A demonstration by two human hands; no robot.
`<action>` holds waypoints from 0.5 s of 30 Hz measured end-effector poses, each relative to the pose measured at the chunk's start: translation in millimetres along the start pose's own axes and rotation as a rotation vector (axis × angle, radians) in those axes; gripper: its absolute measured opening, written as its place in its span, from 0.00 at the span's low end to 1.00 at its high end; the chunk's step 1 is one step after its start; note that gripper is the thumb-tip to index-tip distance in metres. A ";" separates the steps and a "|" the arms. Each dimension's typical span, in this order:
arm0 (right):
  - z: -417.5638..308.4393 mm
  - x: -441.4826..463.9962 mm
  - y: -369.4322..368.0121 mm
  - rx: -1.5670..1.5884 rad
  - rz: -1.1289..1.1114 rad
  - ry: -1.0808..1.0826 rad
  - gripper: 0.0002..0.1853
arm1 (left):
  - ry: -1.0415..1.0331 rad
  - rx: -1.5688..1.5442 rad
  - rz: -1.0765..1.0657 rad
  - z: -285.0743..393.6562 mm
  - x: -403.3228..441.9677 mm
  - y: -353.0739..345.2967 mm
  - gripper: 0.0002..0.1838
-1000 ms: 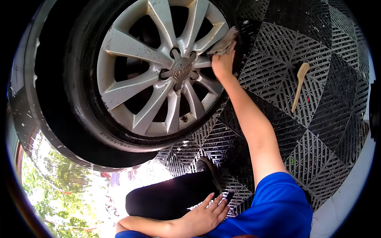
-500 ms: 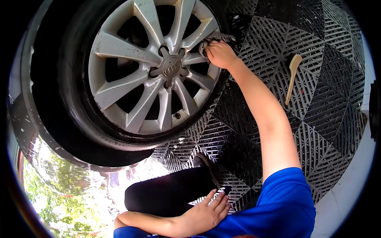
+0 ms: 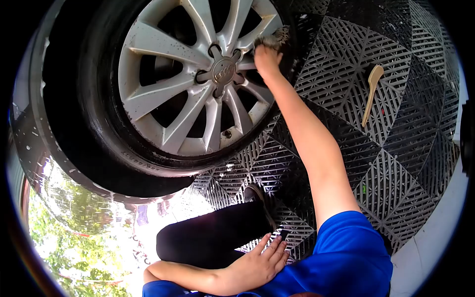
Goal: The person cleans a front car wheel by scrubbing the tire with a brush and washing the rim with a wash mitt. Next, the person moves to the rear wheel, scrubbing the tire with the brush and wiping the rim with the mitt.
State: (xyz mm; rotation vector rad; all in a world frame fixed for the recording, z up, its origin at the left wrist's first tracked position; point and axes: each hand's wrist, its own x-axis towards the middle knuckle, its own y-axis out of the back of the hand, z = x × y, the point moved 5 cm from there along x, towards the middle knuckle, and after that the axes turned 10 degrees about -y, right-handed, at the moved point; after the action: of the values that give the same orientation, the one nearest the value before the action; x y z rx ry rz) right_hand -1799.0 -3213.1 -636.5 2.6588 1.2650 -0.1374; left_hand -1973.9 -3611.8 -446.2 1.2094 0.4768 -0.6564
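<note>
A silver multi-spoke alloy wheel (image 3: 170,94) with a black tyre (image 3: 106,106) takes up the upper left. My right hand (image 3: 267,58) is closed on a grey, shaggy-looking cloth (image 3: 273,39) and presses it against the spokes near the rim's right edge. Part of the cloth is hidden by the fingers. In the wheel's middle is a round centre cap (image 3: 223,71) with a ring emblem. Low in view, my left hand (image 3: 261,267) lies flat by my lap, fingers stretched out and holding nothing.
A wooden-handled tool or flat stick (image 3: 372,94) lies on the black and grey grid floor tiles (image 3: 396,168) right of my arm. The glossy wet car body (image 3: 79,198) curves round the tyre at left. My bent knee (image 3: 208,235) and shoe are below the wheel.
My right hand has moved with the cloth a little inward across the spokes, toward the centre cap. The view has shifted slightly. My left hand stays put.
</note>
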 end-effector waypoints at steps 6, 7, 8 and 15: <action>-55.2 -91.8 -9.4 -0.276 0.010 0.180 0.24 | 0.012 -0.008 -0.007 -5.8 -2.3 -0.6 0.24; -47.9 -89.3 -12.0 -0.274 0.008 0.175 0.24 | 0.012 -0.012 -0.011 -9.2 -2.8 0.0 0.24; -41.3 -90.4 -8.8 -0.290 0.040 0.235 0.25 | 0.015 -0.012 -0.017 -12.0 -3.7 1.4 0.24; 45.5 -23.1 0.1 -0.157 0.134 0.417 0.24 | 0.032 -0.001 -0.006 -11.8 -6.7 2.4 0.24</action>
State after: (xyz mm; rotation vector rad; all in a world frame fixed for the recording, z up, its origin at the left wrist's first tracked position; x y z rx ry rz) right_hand -1813.5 -3240.4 -677.1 2.7053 1.1363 0.5394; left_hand -1977.0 -3598.6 -443.7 1.2194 0.5073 -0.6430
